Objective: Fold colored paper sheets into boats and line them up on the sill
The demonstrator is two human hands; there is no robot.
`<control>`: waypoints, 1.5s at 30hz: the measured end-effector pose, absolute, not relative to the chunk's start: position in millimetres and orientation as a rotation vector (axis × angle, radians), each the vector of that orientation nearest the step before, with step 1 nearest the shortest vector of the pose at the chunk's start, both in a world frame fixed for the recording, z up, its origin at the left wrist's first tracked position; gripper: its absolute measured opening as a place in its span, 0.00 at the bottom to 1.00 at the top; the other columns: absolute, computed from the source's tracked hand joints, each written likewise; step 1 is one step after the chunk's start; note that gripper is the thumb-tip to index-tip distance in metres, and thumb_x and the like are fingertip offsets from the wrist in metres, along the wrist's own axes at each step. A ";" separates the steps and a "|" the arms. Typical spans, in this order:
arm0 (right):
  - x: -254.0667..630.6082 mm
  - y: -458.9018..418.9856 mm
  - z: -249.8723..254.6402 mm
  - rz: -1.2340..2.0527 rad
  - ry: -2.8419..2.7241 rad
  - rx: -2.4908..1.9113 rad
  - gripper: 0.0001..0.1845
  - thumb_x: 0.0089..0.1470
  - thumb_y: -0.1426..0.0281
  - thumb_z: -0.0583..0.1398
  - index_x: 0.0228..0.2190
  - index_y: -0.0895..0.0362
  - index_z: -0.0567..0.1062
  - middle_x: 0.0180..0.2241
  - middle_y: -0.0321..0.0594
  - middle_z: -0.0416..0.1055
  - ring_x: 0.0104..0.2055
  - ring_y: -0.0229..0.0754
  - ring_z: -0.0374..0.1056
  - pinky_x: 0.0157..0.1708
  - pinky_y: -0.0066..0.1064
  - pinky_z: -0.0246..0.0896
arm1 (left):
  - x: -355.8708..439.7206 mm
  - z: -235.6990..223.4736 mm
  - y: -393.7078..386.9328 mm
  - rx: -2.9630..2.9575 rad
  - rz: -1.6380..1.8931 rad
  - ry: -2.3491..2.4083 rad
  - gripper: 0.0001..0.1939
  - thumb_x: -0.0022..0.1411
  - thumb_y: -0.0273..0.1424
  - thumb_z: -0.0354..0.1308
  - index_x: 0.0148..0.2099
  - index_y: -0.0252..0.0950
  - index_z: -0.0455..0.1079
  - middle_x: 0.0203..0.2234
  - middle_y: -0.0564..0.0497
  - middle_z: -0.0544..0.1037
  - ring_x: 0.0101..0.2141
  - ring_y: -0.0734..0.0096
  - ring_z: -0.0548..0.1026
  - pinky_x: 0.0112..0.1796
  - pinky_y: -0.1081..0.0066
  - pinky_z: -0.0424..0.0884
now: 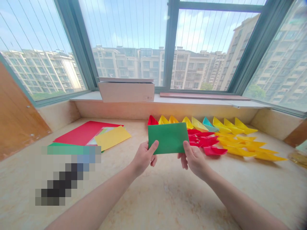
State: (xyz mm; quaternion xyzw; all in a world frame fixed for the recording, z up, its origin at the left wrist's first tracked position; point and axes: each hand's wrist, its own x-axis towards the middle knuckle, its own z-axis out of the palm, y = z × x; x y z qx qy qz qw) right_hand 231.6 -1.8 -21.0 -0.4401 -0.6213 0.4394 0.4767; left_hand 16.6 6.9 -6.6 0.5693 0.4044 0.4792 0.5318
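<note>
A green sheet of paper (168, 138), rectangular and smooth, is held up above the stone surface between my two hands. My left hand (145, 157) pinches its lower left corner, thumb on the near face and fingers behind. At the lower right corner, my right hand (193, 157) grips the same way. Behind the sheet and to its right stand folded paper boats: a row at the back with a red boat (153, 120) and a turquoise boat (209, 124), then red boats (214, 151) and several yellow boats (242, 151). The sheet hides part of these rows.
To the left lie red paper (83, 132), a yellow sheet (113, 138) and green paper edges beneath. A pixelated dark object (62, 180) lies nearer me. On the window ledge sits a white box (126, 91) beside a flat reddish-brown strip (203, 96).
</note>
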 end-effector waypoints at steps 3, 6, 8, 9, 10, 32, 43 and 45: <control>233.2 1.0 -20.3 1.050 -1.575 -0.953 0.36 0.64 0.45 0.46 0.23 0.59 0.74 0.16 0.41 0.71 0.17 0.38 0.67 0.19 0.28 0.58 | 14.6 -11.9 11.7 1.395 1.162 0.987 0.24 0.61 0.53 0.56 0.37 0.36 0.63 0.10 0.63 0.61 0.10 0.80 0.61 0.14 0.79 0.54; 237.7 4.7 -15.0 0.945 -1.549 -0.901 0.22 0.62 0.51 0.55 0.37 0.58 0.74 0.24 0.38 0.73 0.23 0.40 0.71 0.22 0.29 0.61 | 13.4 -17.2 15.8 1.474 1.116 0.990 0.23 0.62 0.52 0.55 0.37 0.36 0.62 0.09 0.62 0.63 0.10 0.80 0.60 0.14 0.80 0.54; 240.3 7.0 -12.7 0.889 -1.512 -0.894 0.17 0.60 0.55 0.59 0.43 0.55 0.71 0.28 0.36 0.73 0.25 0.40 0.71 0.23 0.29 0.62 | 13.9 -18.2 16.5 1.492 1.120 0.967 0.23 0.61 0.53 0.56 0.36 0.37 0.61 0.10 0.62 0.63 0.11 0.79 0.62 0.14 0.80 0.54; 241.3 8.0 -12.4 0.874 -1.497 -0.888 0.17 0.60 0.56 0.60 0.44 0.55 0.71 0.30 0.36 0.73 0.26 0.40 0.71 0.24 0.30 0.62 | 14.5 -17.8 16.1 1.488 1.131 0.950 0.23 0.60 0.53 0.57 0.36 0.37 0.61 0.12 0.61 0.64 0.11 0.79 0.63 0.14 0.80 0.55; 242.1 9.0 -12.7 0.864 -1.483 -0.883 0.16 0.60 0.57 0.61 0.44 0.54 0.70 0.31 0.37 0.73 0.28 0.40 0.71 0.25 0.30 0.63 | 15.2 -16.8 15.5 1.474 1.144 0.931 0.24 0.59 0.54 0.57 0.35 0.37 0.61 0.14 0.61 0.64 0.12 0.79 0.64 0.13 0.80 0.56; 263.5 11.8 0.9 0.951 -1.688 -0.873 0.17 0.57 0.69 0.55 0.41 0.52 0.83 0.47 0.41 0.78 0.55 0.53 0.68 0.58 0.45 0.59 | 7.5 -2.2 15.1 1.110 1.138 0.877 0.27 0.53 0.47 0.67 0.47 0.32 0.76 0.30 0.47 0.81 0.32 0.60 0.78 0.35 0.67 0.72; 265.2 19.8 -0.9 1.202 -1.490 -0.985 0.23 0.54 0.55 0.65 0.44 0.58 0.79 0.42 0.47 0.80 0.46 0.55 0.74 0.48 0.45 0.68 | 9.0 -2.3 14.4 1.169 0.964 0.750 0.26 0.55 0.39 0.69 0.53 0.34 0.73 0.38 0.42 0.83 0.36 0.60 0.80 0.40 0.64 0.74; 269.7 19.7 2.9 1.360 -1.402 -0.973 0.25 0.50 0.56 0.68 0.46 0.58 0.78 0.43 0.49 0.79 0.46 0.55 0.74 0.46 0.45 0.70 | 7.0 0.9 13.7 1.204 0.931 0.729 0.24 0.56 0.40 0.68 0.52 0.33 0.75 0.38 0.42 0.83 0.36 0.62 0.81 0.39 0.67 0.73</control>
